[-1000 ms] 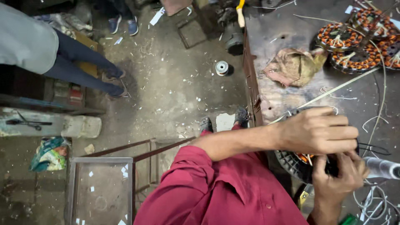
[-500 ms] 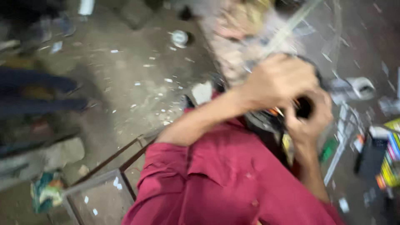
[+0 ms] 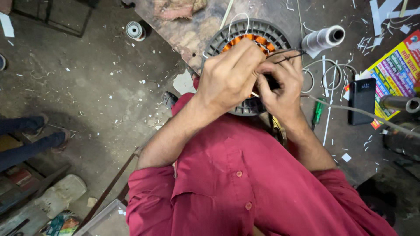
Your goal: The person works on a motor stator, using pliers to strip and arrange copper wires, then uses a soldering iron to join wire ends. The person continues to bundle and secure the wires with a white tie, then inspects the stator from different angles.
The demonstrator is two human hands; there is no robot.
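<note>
Looking down over our red shirt (image 3: 245,192), we had both hands on the round motor stator (image 3: 245,39), a dark ribbed disc with orange copper windings, which lay on the workbench (image 3: 197,30) right at its near edge, just ahead of our chest. Our left hand (image 3: 229,74) lay across the stator's middle, fingers curled and pressed together over the windings; whether they pinched anything underneath, we could not tell. Our right hand (image 3: 282,85) sat touching the left one, on the stator's right half, its fingers closed in a pinch around a thin dark tool (image 3: 288,55) whose tip pointed off past the stator's right rim. Just right of the stator lay a white spool of thread (image 3: 321,40) on its side, and beyond that a few loose loops of white wire (image 3: 326,72). Farther right of the stator lay a black rectangular device (image 3: 362,100), resting partly on a yellow printed sheet (image 3: 396,74), and a green-handled screwdriver (image 3: 318,114) lay between the device and our right wrist. Beyond the stator's far edge lay a crumpled rag (image 3: 177,8). Well to the left of the stator, down on the littered concrete floor (image 3: 87,87), stood a small wire reel (image 3: 134,30), and farther left another person's legs (image 3: 26,135) showed in dark trousers.
</note>
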